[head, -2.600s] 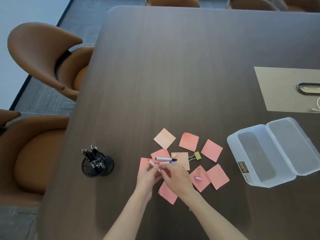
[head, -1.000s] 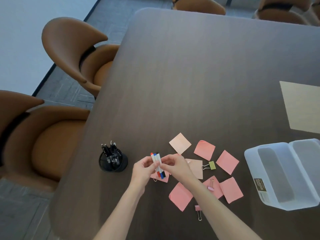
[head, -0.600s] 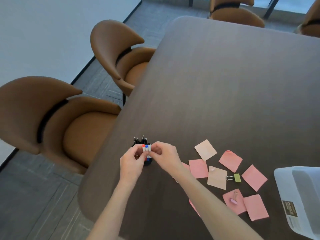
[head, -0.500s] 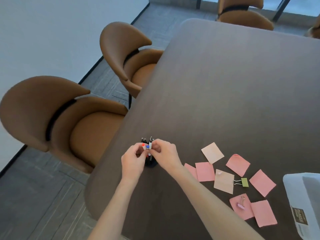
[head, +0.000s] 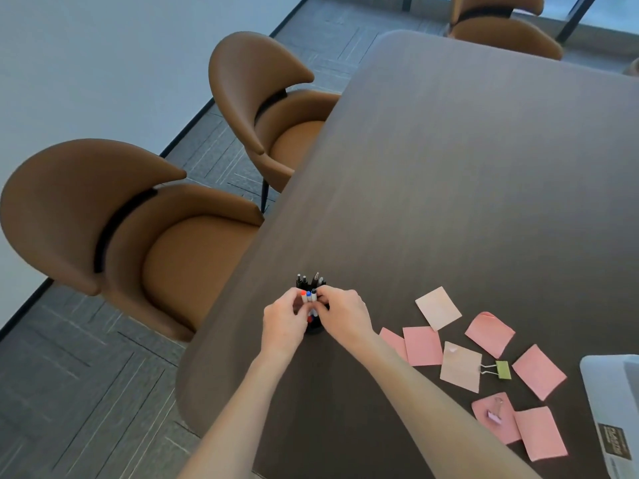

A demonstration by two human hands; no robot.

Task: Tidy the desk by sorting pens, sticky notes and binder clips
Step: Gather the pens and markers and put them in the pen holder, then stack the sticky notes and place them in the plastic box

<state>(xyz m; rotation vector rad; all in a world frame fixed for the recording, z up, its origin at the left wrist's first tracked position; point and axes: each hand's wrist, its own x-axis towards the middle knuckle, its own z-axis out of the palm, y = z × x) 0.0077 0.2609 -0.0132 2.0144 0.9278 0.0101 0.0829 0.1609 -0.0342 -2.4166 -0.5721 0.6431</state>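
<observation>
Lowering of three pens into pen cup is seen, head view | earlier gathered off notes, now pinched by left hand and right hand | sticky notes, binder clips remain right of cup, unsorted

Counts on the dark wooden table

Eight square paper sticky notes, two metal binder clips, three white pens and three brown chairs are showing.

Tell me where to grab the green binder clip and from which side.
Pinch the olive-green binder clip across its green body, coming from above: it lies flat on the dark table, its wire handles pointing left onto the tan sticky note.
</observation>
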